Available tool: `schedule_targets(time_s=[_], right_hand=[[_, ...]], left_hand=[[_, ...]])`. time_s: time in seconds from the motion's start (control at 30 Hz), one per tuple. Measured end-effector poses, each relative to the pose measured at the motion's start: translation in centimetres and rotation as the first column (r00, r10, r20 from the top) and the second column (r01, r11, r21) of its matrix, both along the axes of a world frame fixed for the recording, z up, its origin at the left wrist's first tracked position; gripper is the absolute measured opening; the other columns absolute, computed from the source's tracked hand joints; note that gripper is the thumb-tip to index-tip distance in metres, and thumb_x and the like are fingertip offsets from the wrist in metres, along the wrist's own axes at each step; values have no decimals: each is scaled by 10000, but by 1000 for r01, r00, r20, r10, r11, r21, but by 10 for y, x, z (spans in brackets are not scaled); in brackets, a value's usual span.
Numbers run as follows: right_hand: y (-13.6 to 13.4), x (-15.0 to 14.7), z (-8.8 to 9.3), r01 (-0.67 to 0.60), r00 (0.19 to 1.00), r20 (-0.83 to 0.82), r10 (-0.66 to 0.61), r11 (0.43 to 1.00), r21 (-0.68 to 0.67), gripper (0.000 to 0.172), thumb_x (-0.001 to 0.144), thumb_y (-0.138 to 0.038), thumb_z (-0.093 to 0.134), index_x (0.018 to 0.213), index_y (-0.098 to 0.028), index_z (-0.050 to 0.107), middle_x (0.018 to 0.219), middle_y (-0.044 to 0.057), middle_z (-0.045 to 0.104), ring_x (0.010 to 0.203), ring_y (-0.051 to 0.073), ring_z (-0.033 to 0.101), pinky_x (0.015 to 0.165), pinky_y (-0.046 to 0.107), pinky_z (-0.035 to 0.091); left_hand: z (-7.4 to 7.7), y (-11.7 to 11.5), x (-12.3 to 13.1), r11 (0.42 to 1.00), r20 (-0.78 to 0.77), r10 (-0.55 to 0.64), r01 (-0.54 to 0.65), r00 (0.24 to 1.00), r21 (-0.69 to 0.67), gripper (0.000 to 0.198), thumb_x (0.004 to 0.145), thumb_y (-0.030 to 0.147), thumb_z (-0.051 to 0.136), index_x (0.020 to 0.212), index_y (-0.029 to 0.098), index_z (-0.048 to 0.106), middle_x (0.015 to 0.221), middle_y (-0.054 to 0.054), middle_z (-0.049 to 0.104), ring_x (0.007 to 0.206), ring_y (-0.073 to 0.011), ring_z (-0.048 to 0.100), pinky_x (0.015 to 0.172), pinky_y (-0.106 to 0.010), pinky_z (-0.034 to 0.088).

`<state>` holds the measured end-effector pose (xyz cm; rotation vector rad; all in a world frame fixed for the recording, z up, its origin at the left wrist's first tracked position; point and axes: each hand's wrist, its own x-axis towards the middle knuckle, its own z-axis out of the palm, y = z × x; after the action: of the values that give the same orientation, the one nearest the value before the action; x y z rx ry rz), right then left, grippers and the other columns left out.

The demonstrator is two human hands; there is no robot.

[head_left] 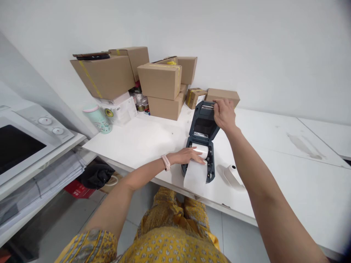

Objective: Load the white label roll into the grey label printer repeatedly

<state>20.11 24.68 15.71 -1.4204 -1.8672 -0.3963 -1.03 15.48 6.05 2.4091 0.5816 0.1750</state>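
A dark label printer (211, 168) stands on the white table with its lid (205, 126) raised. My right hand (225, 114) grips the lid's upper edge, fingers curled over it. Inside the printer lies a white paper roll (202, 149), and a strip of its paper (195, 177) runs out over the front toward the table edge. My left hand (190, 155) rests on the roll and strip with its fingers spread, a pink band on the wrist. A white handheld device (233, 177) lies right of the printer, partly hidden by my right forearm.
Cardboard boxes (161, 81) are stacked along the wall behind the white table (145, 140). A mint tumbler (99, 119) stands at the table's left end. A microwave (24, 135) is on a shelf at far left.
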Motion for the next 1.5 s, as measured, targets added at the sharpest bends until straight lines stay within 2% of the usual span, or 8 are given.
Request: schedule_targets(time_s=[0.2, 0.37, 0.6, 0.73, 1.0, 1.2, 1.37, 1.5], right_hand=[[-2, -1, 0, -17, 999, -50, 17, 1000, -12, 433, 1006, -365, 253, 1195, -211, 611, 1182, 146, 614, 1108, 319, 508, 988, 529, 408], [-4, -3, 2, -6, 999, -51, 5, 1000, -30, 422, 997, -349, 272, 1197, -201, 613, 1177, 155, 610, 1114, 331, 503, 986, 538, 408], [-1, -2, -1, -15, 999, -52, 15, 1000, 0, 418, 1001, -358, 275, 1192, -206, 615, 1160, 147, 607, 1106, 323, 512, 985, 526, 410], [-3, -2, -2, -32, 996, -78, 32, 999, 11, 425, 998, -361, 275, 1195, -214, 621, 1163, 151, 609, 1111, 334, 507, 981, 540, 410], [-20, -8, 1, -6, 997, -82, 6, 1000, 9, 428, 1006, -379, 272, 1209, -231, 619, 1151, 146, 608, 1138, 332, 507, 989, 532, 420], [-77, -19, -6, -39, 997, -66, 44, 997, 69, 445, 1012, -384, 269, 1312, -269, 576, 1272, 112, 610, 1204, 319, 499, 1028, 519, 419], [-151, -29, -39, -84, 996, -28, 85, 996, 40, 514, 991, -318, 337, 1500, -318, 406, 1466, 80, 520, 1380, 336, 413, 1110, 570, 374], [-173, -30, -56, -113, 993, -25, 113, 994, -1, 585, 982, -302, 356, 1559, -360, 286, 1544, 41, 447, 1446, 331, 355, 1164, 591, 324]], left_hand=[[1, -11, -6, 1000, 23, 10, -10, 1000, 14, 700, 759, -86, 398, 1169, 398, 694, 1370, 98, 618, 1308, -124, 563, 1259, -434, 147], [-9, -43, 3, 969, -52, 75, -60, 996, 239, 676, 759, -71, 424, 1348, 223, 582, 1525, -78, 477, 1451, -184, 394, 1242, -415, 225], [-14, -104, 21, 922, -44, 195, -168, 980, 348, 572, 932, 241, 456, 1471, 66, 375, 1615, -208, 267, 1539, -305, 140, 1252, -474, 174], [-20, -124, 32, 885, -9, 313, -288, 950, 365, 761, 939, 559, 459, 1502, 68, 317, 1620, -238, 224, 1534, -386, 80, 1230, -585, 112], [-25, -138, 43, 822, 2, 423, -384, 906, 419, 762, 930, 536, 494, 1511, 73, 321, 1613, -231, 257, 1517, -432, 133, 1209, -637, 114], [-31, -158, 33, 794, 44, 408, -378, 912, 475, 732, 946, 458, 497, 1526, 69, 281, 1626, -205, 244, 1538, -358, 117, 1253, -556, 93], [-45, -172, 29, 782, 85, 408, -396, 909, 481, 778, 947, 467, 490, 1548, 53, 220, 1637, -203, 205, 1548, -332, 65, 1266, -527, 82], [-44, -170, 26, 805, 83, 389, -382, 918, 454, 780, 951, 452, 492, 1561, 79, 180, 1639, -190, 215, 1550, -310, 80, 1265, -514, 101]])
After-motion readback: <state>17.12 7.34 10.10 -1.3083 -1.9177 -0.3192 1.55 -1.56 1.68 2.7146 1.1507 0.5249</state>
